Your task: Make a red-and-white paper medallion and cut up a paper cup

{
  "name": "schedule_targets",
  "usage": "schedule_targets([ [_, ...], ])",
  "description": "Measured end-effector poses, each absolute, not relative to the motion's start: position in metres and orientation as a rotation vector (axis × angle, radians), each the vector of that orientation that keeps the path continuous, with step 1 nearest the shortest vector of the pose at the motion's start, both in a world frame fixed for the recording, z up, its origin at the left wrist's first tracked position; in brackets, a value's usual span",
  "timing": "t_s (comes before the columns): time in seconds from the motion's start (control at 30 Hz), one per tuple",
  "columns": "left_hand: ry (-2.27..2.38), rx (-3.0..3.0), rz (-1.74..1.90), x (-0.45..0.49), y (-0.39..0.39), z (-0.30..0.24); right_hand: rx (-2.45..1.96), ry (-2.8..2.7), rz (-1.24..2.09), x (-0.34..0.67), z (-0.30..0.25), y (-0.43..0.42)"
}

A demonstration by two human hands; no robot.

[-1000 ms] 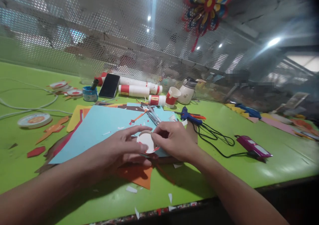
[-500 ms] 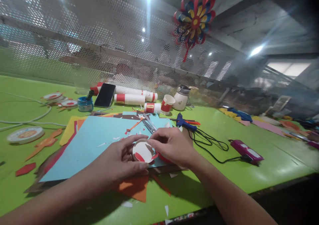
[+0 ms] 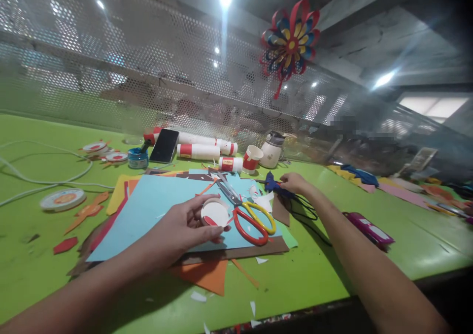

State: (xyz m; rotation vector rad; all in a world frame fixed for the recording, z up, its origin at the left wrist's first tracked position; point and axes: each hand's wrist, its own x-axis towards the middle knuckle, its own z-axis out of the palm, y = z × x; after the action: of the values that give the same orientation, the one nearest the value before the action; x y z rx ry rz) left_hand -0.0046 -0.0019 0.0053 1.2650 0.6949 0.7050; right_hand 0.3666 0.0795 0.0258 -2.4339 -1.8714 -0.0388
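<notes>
My left hand grips a small round white and red paper piece between thumb and fingers, over a light blue sheet. My right hand has stretched out to the blue glue gun and closes on its handle. Scissors with red and yellow handles lie open on the sheet between both hands.
Stacked coloured sheets lie on the green table. Behind them are white tubes with red bands, a black phone, a blue pot, a red and white cup and a white jar. A purple device lies right; a tape roll left.
My right hand left the round paper piece and reached back right to the glue gun. The scissors, hidden before, now show. My left hand keeps hold of the round piece.
</notes>
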Motion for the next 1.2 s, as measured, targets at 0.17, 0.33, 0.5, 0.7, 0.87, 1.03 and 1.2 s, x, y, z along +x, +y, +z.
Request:
schedule_targets([
  [0.17,0.728,1.307,0.761,-0.005,-0.002,0.01,-2.543,-1.96,0.069,0.372,0.0,0.089],
  [0.33,0.711,1.307,0.747,-0.004,-0.001,0.009,-2.593,-1.942,-0.004,0.372,-0.012,0.092],
  [0.5,0.735,1.323,0.746,-0.003,-0.003,0.01,-2.509,-1.879,-0.103,0.373,-0.013,0.088],
  [0.7,0.767,1.304,0.733,-0.003,-0.003,0.011,-2.276,-1.7,-0.096,0.378,0.007,0.075],
  [0.87,0.819,1.334,0.751,-0.003,0.0,0.009,-1.996,-1.518,0.068,0.375,0.016,0.067],
  [1.03,0.833,1.331,0.778,-0.003,0.003,0.006,-1.694,-1.453,0.312,0.361,0.029,0.053],
  [1.2,0.789,1.348,0.774,-0.004,0.003,0.007,-1.296,-1.541,0.669,0.323,0.05,0.02],
])
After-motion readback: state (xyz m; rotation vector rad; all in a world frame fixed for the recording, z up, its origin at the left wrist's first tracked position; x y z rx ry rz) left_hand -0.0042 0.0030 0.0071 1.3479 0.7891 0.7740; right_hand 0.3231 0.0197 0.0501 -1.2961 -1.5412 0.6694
